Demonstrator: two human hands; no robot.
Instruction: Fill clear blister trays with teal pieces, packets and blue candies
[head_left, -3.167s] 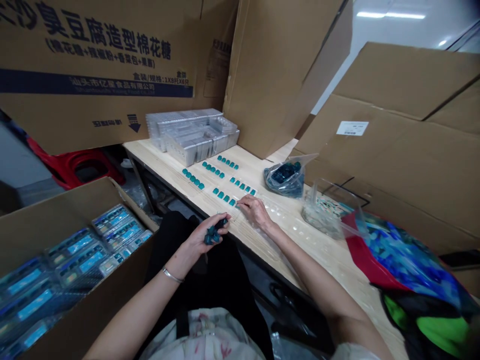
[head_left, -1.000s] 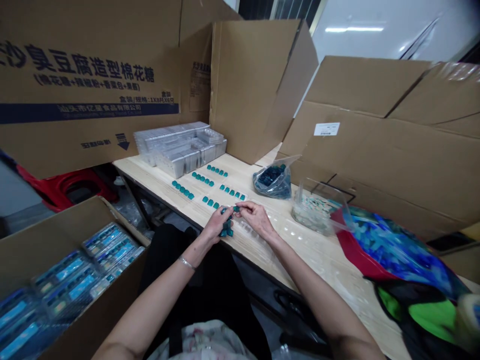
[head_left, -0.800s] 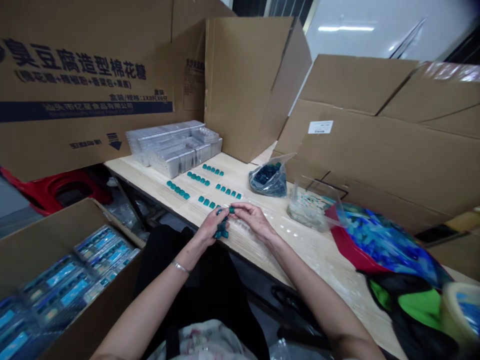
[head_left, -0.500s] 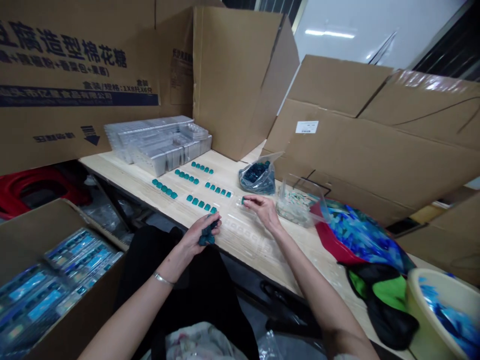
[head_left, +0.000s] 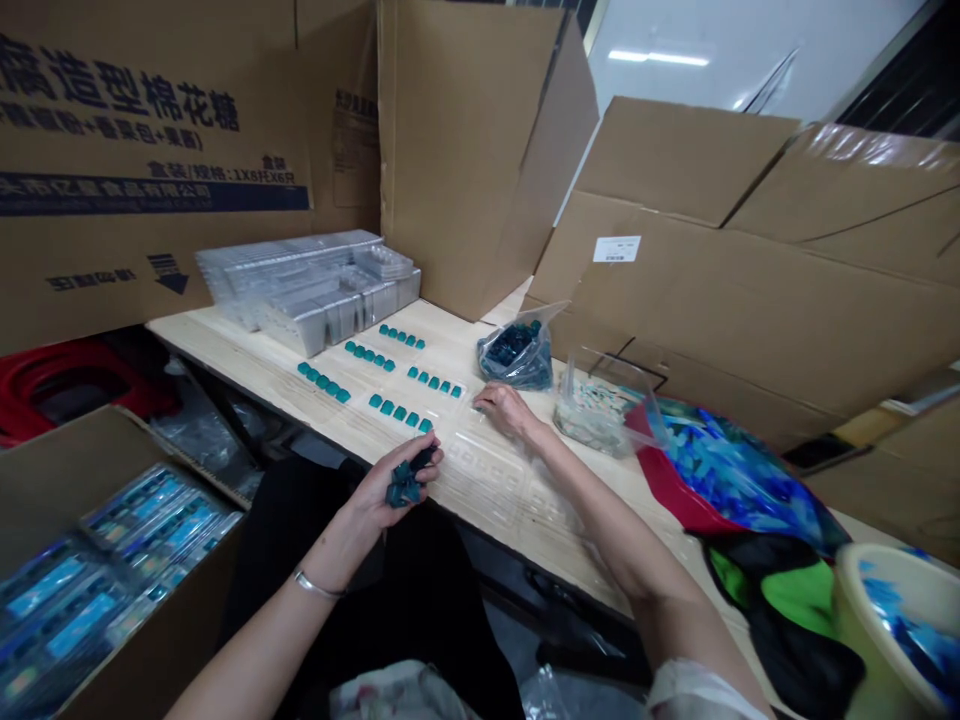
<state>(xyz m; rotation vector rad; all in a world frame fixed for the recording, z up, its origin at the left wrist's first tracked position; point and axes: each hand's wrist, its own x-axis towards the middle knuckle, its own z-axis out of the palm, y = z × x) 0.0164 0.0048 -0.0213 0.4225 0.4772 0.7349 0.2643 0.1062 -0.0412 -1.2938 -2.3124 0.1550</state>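
Left hand point(head_left: 397, 485): at 11 o'clock, curled narrow around a cluster of teal pieces point(head_left: 403, 484); fingers hid part of it, so the count was unclear.
Right hand point(head_left: 506, 410): at 12 o'clock, narrow, fingers down at the far end of one clear blister tray point(head_left: 491, 470); whether it held anything could not be told.
Table: five rows of teal blocks point(head_left: 394, 405) lay on the pale wooden table point(head_left: 225, 340) at 11 o'clock.
Nearby: one bag of teal blocks point(head_left: 517, 358) at 1 o'clock; one stack of clear trays point(head_left: 307, 295) at 11 o'clock; one open carton point(head_left: 97, 445) of blue packs at 9 o'clock, cut off by the frame edge.
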